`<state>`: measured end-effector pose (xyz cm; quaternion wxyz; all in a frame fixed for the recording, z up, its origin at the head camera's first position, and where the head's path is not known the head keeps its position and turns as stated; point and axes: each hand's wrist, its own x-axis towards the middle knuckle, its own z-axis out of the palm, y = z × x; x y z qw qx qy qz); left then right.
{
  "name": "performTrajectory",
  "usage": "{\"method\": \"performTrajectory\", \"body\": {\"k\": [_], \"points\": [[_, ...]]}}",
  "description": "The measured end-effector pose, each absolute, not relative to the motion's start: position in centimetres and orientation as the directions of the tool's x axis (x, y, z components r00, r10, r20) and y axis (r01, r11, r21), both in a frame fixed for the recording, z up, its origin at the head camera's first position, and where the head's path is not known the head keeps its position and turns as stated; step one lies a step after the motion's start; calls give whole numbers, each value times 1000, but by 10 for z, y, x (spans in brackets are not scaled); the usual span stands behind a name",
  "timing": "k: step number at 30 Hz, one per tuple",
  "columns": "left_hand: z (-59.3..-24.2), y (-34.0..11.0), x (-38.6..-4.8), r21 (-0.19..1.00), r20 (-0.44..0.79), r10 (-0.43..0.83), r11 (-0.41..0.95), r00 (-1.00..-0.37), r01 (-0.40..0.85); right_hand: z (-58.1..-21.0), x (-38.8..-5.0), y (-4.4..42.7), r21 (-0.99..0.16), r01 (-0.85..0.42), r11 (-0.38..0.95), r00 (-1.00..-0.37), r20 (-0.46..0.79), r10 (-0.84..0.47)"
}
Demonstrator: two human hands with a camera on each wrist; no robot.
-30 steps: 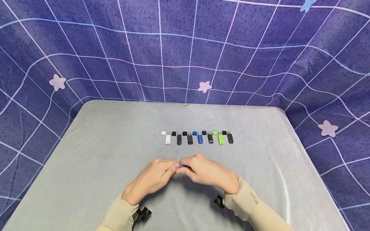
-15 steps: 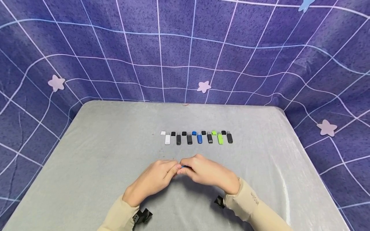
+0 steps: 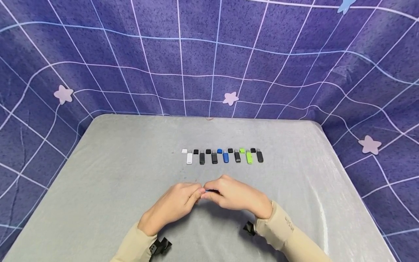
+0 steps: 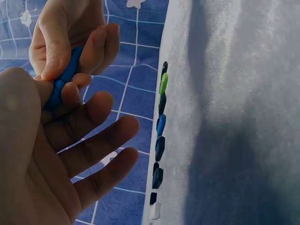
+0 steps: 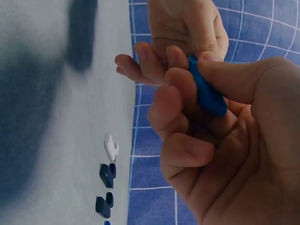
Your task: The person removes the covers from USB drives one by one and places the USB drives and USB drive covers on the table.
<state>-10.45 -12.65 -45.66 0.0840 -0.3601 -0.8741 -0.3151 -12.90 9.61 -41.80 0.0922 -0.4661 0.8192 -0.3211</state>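
Both hands meet at the front middle of the table around a blue USB flash drive (image 4: pixel 70 68). My left hand (image 3: pixel 171 203) pinches one end of it between thumb and index finger, its other fingers spread loosely. The right hand (image 3: pixel 237 194) grips the longer body of the blue drive (image 5: pixel 208 93), thumb on one side and curled fingers on the other. A seam crosses the drive between the two grips in the left wrist view. Fingers cover much of it in the head view, where only a sliver of blue shows.
Beyond the hands lies a row of uncapped USB drives, among them a white one (image 3: pixel 189 158), a blue one (image 3: pixel 226 157), a green one (image 3: pixel 249 158) and several black ones. Each has a cap at its upper left, such as the white cap (image 3: pixel 184 151). Grey cloth covers the table (image 3: pixel 131 145).
Both hands stay together on the blue drive. The left hand has shifted very slightly towards the body, and the gap inside the right hand's grip looks a little wider.
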Motion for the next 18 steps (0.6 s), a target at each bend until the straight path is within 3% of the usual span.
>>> {"method": "performTrajectory", "body": {"k": [18], "points": [[-453, -125, -102, 504, 409, 600, 480, -688, 718, -413, -127, 104, -661, -674, 330, -529, 121, -840]]}}
